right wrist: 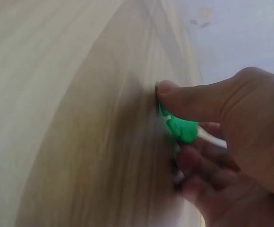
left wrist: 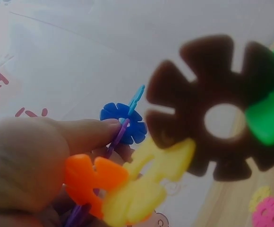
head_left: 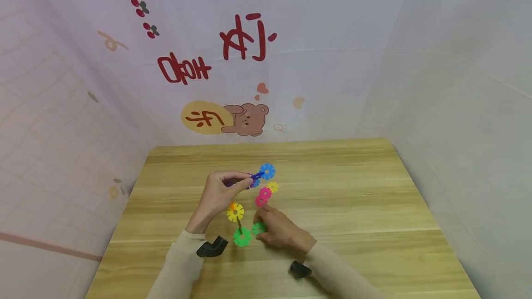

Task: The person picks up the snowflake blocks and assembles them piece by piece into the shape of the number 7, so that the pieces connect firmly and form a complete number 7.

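My left hand (head_left: 218, 194) pinches a chain of slotted plastic flower discs between thumb and fingers, above the table. From its far end the chain runs through a light blue disc (head_left: 271, 168), a dark blue disc (left wrist: 136, 128) and a purple disc (left wrist: 117, 137). Lower down hang an orange disc (left wrist: 82, 176), a yellow disc (head_left: 230, 211), a brown disc (left wrist: 175, 85) edge-on in the head view, and a green disc (head_left: 238, 241). Down at the tabletop, my right hand (head_left: 282, 230) holds a separate green disc (right wrist: 184, 130) between thumb and curled fingers, which partly hide it.
Two pink discs (head_left: 261, 196) and a small yellow disc (head_left: 275, 184) lie on the wooden table (head_left: 353, 197), just beyond the right hand. A white printed curtain (head_left: 324, 82) closes off the back and sides.
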